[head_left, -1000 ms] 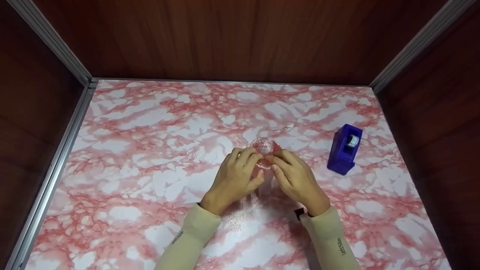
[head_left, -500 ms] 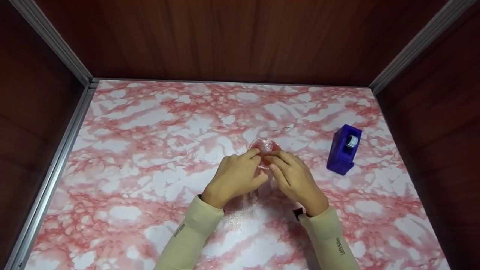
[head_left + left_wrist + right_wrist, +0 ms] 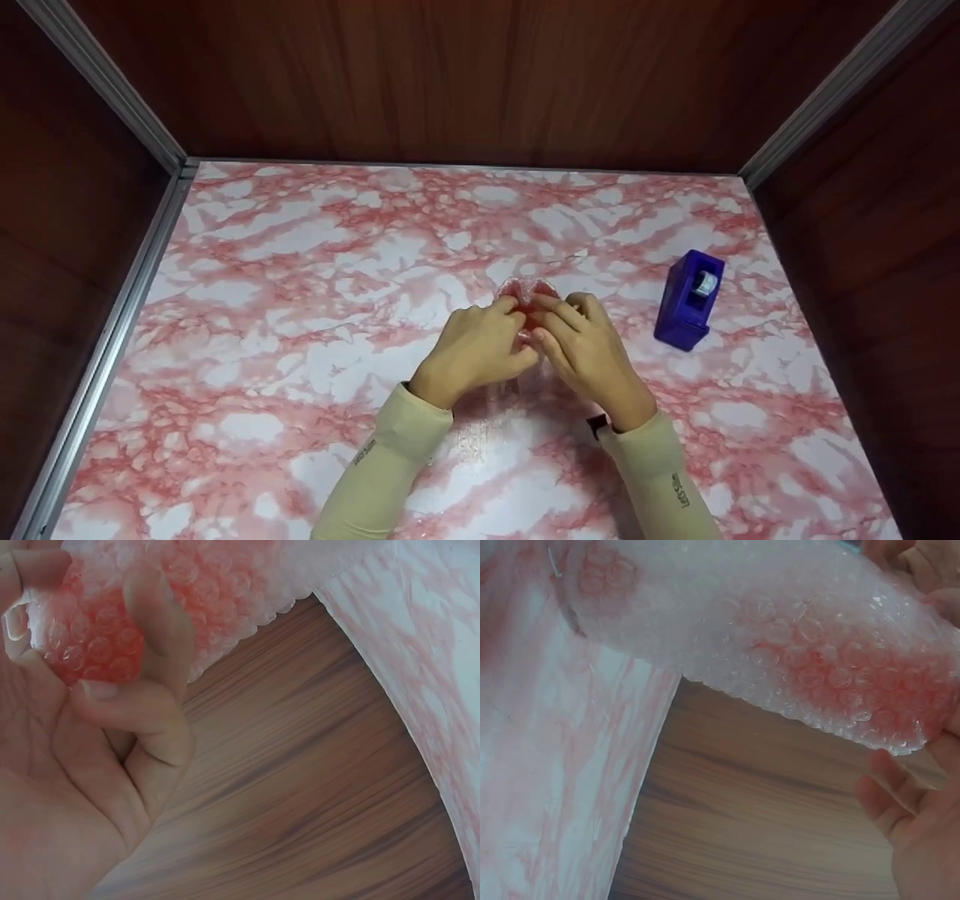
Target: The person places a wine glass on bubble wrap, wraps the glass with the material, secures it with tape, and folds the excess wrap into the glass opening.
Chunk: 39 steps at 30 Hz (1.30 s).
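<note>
A bundle of clear bubble wrap (image 3: 527, 287) with something red inside sits between the two hands near the middle of the table. Its rounded end faces up toward the head camera. My left hand (image 3: 472, 349) bends its fingers over the left side of that end and holds the wrap. From the other side my right hand (image 3: 592, 352) pinches the wrap with thumb and fingers. In the left wrist view, red shows through the bubble wrap (image 3: 105, 637) behind curled fingers. The right wrist view shows the bubble wrap (image 3: 840, 675) stretching sideways. The wrapped thing's kind is hidden.
A purple tape dispenser (image 3: 686, 300) with a roll of clear tape stands to the right on the red-and-white marbled table (image 3: 300, 360). Dark wood-look panels (image 3: 465, 82) close off the back and both sides.
My left hand has shifted slightly right, its fingers more bent over the wrap's end. The right fingers have moved in a little. The end now looks more folded inward, with more red showing.
</note>
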Tool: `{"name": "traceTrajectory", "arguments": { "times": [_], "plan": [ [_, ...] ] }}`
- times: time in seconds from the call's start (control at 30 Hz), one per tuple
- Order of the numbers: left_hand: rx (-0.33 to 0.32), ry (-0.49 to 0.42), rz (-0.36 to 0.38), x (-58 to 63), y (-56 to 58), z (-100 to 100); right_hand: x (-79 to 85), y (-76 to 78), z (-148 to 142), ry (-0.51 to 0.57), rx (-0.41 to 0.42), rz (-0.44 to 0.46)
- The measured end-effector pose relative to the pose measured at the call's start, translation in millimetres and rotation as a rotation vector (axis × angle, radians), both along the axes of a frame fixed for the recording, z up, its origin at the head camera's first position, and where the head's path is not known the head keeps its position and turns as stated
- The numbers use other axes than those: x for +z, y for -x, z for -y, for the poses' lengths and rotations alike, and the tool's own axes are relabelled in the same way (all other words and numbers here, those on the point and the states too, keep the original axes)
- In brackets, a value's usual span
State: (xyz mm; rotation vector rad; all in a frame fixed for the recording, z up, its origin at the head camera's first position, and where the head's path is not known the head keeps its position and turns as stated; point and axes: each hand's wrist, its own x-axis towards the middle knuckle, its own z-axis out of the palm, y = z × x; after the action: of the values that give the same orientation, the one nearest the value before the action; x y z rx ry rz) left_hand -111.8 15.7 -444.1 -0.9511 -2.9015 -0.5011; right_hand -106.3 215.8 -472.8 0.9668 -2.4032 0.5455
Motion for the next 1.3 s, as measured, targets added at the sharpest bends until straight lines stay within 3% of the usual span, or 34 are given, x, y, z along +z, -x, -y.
{"name": "traceTrajectory", "arguments": {
  "times": [0.4,0.67,0.9,1.07,1.3],
  "plan": [
    [0.009,-0.066,-0.242,-14.9,-5.5,-7.8,18.9,-2.0,4.1,-0.078,-0.139,0.271],
    [0.018,-0.072,-0.156,-7.7,-5.5,-8.6,25.7,-2.1,11.8,-0.133,-0.206,0.321],
    [0.007,-0.025,-0.102,-3.4,-3.2,-8.7,23.6,-1.1,13.4,-0.145,-0.173,0.332],
    [-0.009,-0.04,-0.114,-5.8,-4.0,-7.6,22.4,-2.1,13.4,-0.123,-0.183,0.354],
    [-0.049,-0.098,-0.16,-11.6,-3.2,-5.4,23.3,-3.5,13.4,-0.122,-0.245,0.452]
  ]
}}
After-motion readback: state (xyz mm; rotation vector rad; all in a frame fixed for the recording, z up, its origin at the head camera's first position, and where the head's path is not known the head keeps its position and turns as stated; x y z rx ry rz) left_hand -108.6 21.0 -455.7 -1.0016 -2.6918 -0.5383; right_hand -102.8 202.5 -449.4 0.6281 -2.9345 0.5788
